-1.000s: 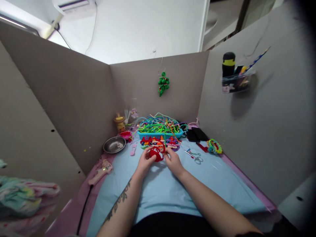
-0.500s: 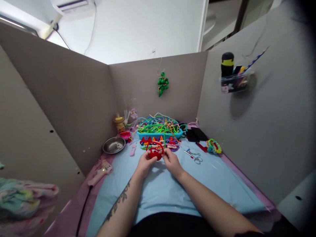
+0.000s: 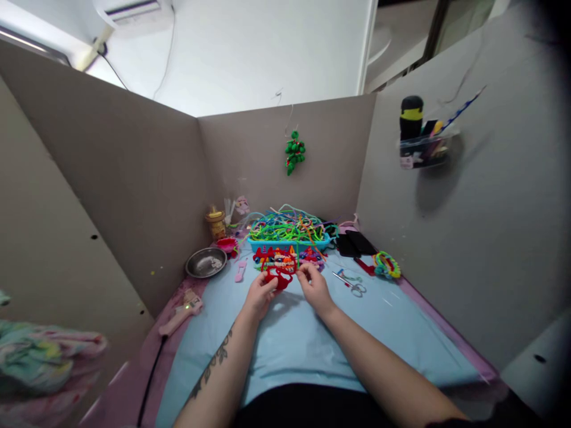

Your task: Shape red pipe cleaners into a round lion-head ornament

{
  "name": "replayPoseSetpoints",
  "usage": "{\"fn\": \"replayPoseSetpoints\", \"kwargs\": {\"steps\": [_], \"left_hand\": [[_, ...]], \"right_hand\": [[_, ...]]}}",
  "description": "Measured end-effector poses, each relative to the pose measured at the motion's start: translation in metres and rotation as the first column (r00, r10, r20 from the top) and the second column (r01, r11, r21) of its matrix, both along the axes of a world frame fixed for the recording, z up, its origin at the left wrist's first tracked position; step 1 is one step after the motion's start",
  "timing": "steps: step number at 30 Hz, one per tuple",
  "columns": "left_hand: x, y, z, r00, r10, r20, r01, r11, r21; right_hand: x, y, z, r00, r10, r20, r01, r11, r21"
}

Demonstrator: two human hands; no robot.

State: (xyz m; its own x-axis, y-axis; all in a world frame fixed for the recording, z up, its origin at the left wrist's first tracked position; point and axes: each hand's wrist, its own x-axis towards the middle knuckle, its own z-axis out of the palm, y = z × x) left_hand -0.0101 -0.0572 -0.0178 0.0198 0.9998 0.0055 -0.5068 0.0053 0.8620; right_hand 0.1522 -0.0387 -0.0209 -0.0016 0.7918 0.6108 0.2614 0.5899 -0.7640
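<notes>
My left hand (image 3: 261, 292) is closed on the lower left side of a red fuzzy piece (image 3: 281, 282) that looks bent from pipe cleaners, with a thin loop rising from it. To its right, my right hand (image 3: 314, 290) is pinched at the end of a thin red strand that runs off the piece; the fingertips partly hide that end. Behind the hands lie several colourful pipe-cleaner pieces (image 3: 312, 258). Farther back stands a blue basket (image 3: 285, 245) heaped with loose pipe cleaners (image 3: 292, 227).
Scissors (image 3: 351, 285) and a yellow-green coil (image 3: 386, 265) lie at right, near dark phones (image 3: 355, 242). A metal bowl (image 3: 196, 266) and a pink glue gun (image 3: 182, 316) with a black cord are at left. Grey panels (image 3: 285, 184) enclose the table.
My right hand has moved slightly right, away from the red piece. The piece has tilted in my left hand, and its loop has shifted.
</notes>
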Motion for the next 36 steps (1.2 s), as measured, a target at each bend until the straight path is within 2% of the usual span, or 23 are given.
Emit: {"fn": "replayPoseSetpoints", "kwargs": {"steps": [4,6,9,13,21,26,30,33,36], "left_hand": [[-0.002,0.002,-0.002,0.999,-0.002,0.035,0.003,1.0,-0.025],[-0.003,0.002,-0.004,0.999,-0.037,0.03,0.037,0.999,-0.006],[-0.002,0.002,-0.006,0.997,-0.069,0.021,0.069,0.998,0.014],[0.004,0.0,-0.005,0.999,-0.041,-0.006,0.041,0.999,0.017],[0.009,-0.002,-0.004,0.99,-0.008,-0.143,0.02,0.996,0.085],[0.008,0.0,-0.007,0.964,0.028,-0.264,0.017,0.986,0.165],[0.007,0.003,-0.012,0.914,0.086,-0.396,0.022,0.965,0.261],[0.008,0.006,-0.018,0.875,0.125,-0.468,0.027,0.952,0.306],[0.01,0.007,-0.023,0.843,0.16,-0.513,0.034,0.937,0.348]], "right_hand": [[-0.001,-0.002,0.001,0.994,0.087,0.058,-0.091,0.994,0.061],[-0.004,-0.003,0.001,0.991,0.106,0.082,-0.11,0.993,0.052],[-0.008,-0.002,-0.001,0.993,0.084,0.083,-0.083,0.996,-0.01],[-0.011,0.001,-0.005,0.998,0.053,0.041,-0.049,0.995,-0.081],[-0.017,0.002,-0.007,1.0,0.012,-0.017,-0.014,0.991,-0.132],[-0.022,0.003,-0.014,0.987,0.049,-0.154,-0.088,0.961,-0.26],[-0.026,0.006,-0.019,0.957,0.071,-0.282,-0.153,0.947,-0.282],[-0.027,0.01,-0.022,0.936,0.039,-0.35,-0.152,0.941,-0.303],[-0.023,0.015,-0.023,0.928,-0.023,-0.371,-0.1,0.946,-0.309]]}}
